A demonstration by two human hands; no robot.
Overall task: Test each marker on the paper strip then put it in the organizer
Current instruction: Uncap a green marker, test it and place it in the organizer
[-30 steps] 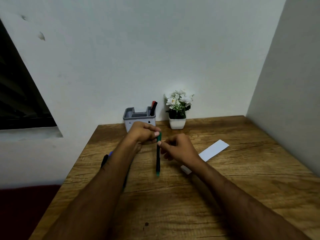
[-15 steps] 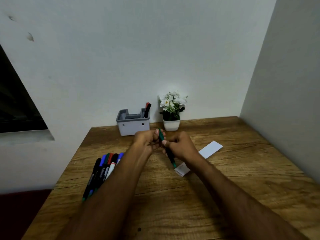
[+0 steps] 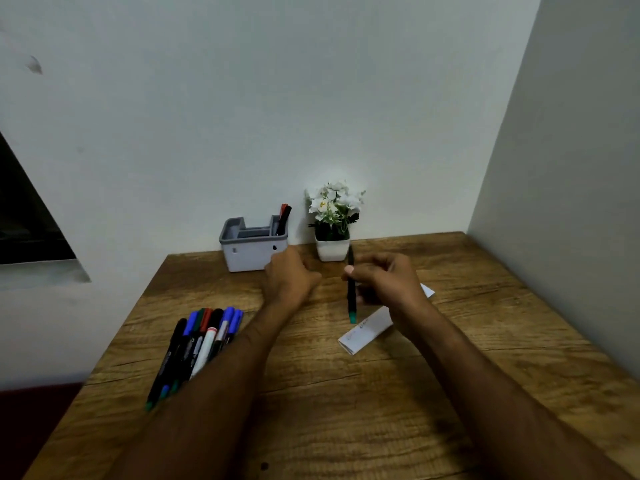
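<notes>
My right hand (image 3: 384,282) grips a dark marker (image 3: 352,292) upright above the table, green end down and bare thin tip up. The green end hangs just above the white paper strip (image 3: 367,329), which carries a few faint scribbles and runs under my right wrist. My left hand (image 3: 291,280) is curled a short way left of the marker, in front of the grey organizer (image 3: 254,252); the cap it pulled off is hidden inside the fingers. Two markers (image 3: 284,216), red and black, stand in the organizer's right compartment.
Several capped markers (image 3: 201,341) lie in a bundle on the wooden table (image 3: 346,410) at the left, partly under my left forearm. A white pot of white flowers (image 3: 332,223) stands right of the organizer against the back wall. A side wall closes off the right.
My hands have come apart: the left one drew away to the left and the green cap is gone from the marker's top. The right hand turned the marker upright over the strip.
</notes>
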